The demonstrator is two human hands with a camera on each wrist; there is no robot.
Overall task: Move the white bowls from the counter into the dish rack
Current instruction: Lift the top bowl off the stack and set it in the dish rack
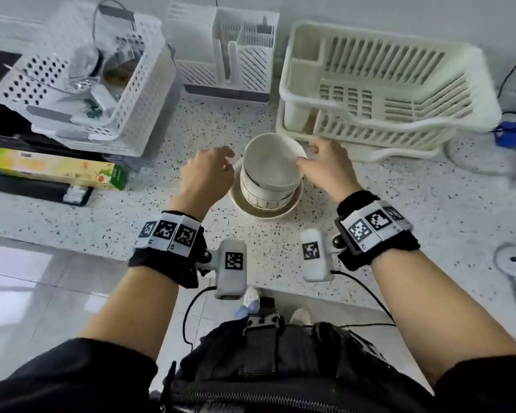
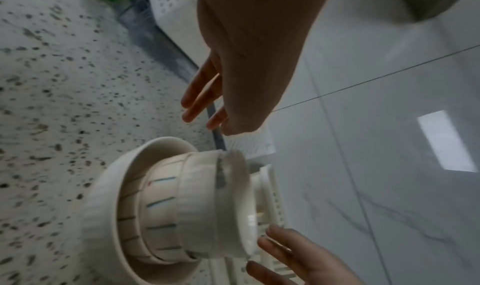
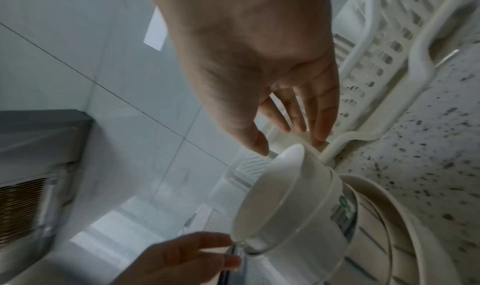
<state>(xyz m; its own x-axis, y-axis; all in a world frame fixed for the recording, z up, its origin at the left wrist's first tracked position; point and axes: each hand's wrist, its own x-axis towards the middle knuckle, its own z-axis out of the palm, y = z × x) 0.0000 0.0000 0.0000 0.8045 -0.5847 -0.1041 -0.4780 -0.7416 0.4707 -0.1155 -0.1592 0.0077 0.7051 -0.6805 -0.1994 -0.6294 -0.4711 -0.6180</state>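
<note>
Both hands, left hand (image 1: pixel 206 173) and right hand (image 1: pixel 325 166), flank four stacked bowls (image 1: pixel 270 177), fingers loosely spread.

No words or numbers are showing clearly enough to read. The green box (image 1: pixel 54 169) and a bowl's green label (image 3: pixel 342 209) are showing print, but it is blurry.
</note>
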